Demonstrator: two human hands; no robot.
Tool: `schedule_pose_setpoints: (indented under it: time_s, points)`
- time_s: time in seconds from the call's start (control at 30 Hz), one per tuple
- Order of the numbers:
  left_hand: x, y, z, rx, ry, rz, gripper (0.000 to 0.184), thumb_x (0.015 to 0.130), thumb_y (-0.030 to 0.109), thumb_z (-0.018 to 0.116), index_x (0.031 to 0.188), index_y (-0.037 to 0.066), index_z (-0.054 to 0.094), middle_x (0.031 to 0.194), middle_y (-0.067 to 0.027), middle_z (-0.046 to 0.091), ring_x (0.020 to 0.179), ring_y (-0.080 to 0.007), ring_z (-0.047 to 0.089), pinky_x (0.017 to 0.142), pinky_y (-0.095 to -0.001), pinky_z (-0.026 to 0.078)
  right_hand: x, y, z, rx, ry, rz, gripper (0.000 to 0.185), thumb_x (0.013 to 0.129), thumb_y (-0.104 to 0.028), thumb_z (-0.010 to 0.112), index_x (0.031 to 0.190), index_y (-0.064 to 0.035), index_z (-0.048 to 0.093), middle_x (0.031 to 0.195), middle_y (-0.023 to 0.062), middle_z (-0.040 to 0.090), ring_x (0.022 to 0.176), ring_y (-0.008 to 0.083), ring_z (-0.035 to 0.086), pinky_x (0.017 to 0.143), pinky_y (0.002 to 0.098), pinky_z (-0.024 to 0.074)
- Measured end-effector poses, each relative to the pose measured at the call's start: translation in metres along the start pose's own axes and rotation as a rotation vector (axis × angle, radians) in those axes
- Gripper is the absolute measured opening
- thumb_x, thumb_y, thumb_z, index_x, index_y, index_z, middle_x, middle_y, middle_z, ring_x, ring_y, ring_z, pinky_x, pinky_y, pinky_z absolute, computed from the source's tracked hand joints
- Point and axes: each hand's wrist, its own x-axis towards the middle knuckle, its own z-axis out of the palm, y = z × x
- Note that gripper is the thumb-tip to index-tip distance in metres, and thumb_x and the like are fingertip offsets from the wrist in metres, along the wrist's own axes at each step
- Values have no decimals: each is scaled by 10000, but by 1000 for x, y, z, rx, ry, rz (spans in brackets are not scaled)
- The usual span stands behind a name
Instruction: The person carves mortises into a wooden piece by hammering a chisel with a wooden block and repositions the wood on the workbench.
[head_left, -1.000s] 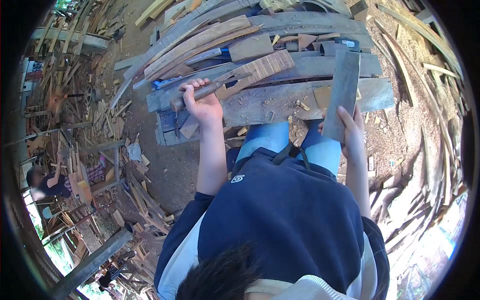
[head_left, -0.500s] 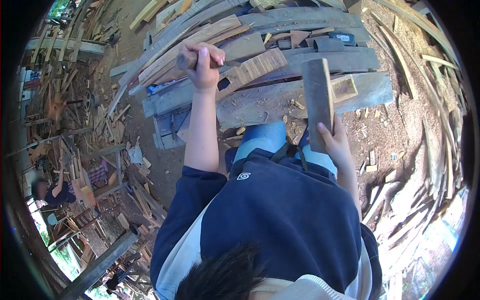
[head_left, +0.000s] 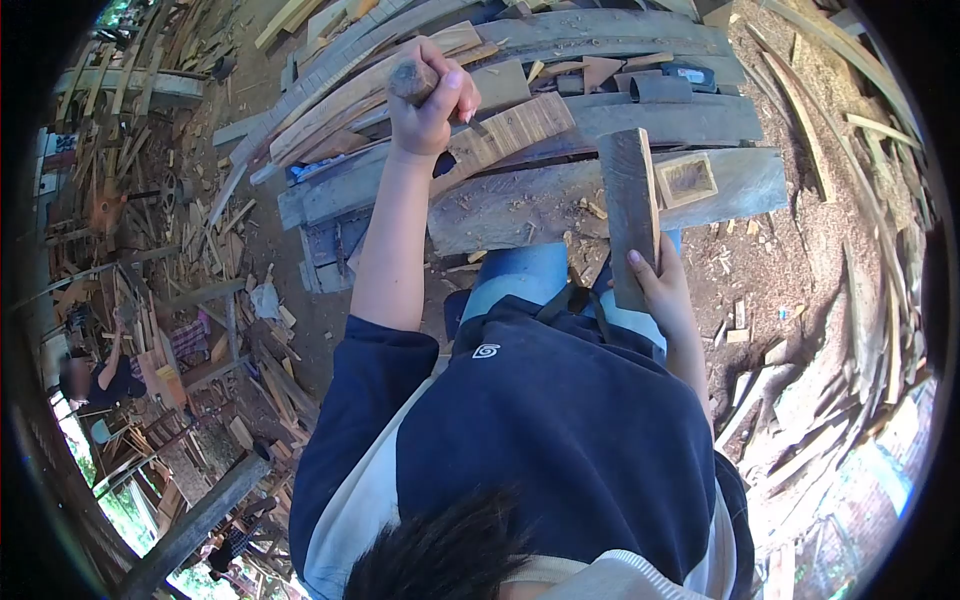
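Observation:
My left hand (head_left: pixel 433 105) is closed around the wooden handle of a chisel (head_left: pixel 408 82). The thin metal blade shows below the fingers, pointing down and right towards a light board (head_left: pixel 515 132) with a dark hole at its left end. My right hand (head_left: pixel 663 285) grips the lower end of a long grey-brown wooden block (head_left: pixel 628 205), thumb on its face. Just right of the block, a small wooden piece with a rectangular recess (head_left: pixel 688 180) lies on the wide grey plank (head_left: pixel 530 205).
Stacked planks (head_left: pixel 600 38) lie beyond the work spot, with a dark curved piece (head_left: pixel 660 90) among them. Wood strips (head_left: pixel 795 130) and chips cover the ground at right. Another person (head_left: pixel 100 380) is far off at left among scrap wood.
My left hand has risen and turned, with the chisel now pointing down and right. The block in my right hand has moved left, uncovering the recessed piece.

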Motion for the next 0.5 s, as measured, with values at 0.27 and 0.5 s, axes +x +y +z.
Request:
schedule_pose_setpoints:
  time_s: [0.27, 0.5]
  points:
    - [2, -3, 4, -18, -18, -18, 201, 905, 107, 593, 869, 82, 397, 587, -60, 507, 470, -132, 461, 489, -294, 418, -1, -10, 5, 80, -28, 67, 357, 955, -181, 628, 1220, 19, 498, 1027, 88, 621, 935, 132, 566, 838, 297, 467]
    - [3, -1, 4, -24, -47, -35, 192, 898, 92, 596, 865, 78, 408, 601, -55, 508, 472, -123, 451, 487, -289, 407, 5, -22, 3, -9, -40, 8, 346, 937, -123, 621, 1220, 25, 489, 1063, 130, 613, 989, 173, 577, 862, 314, 470]
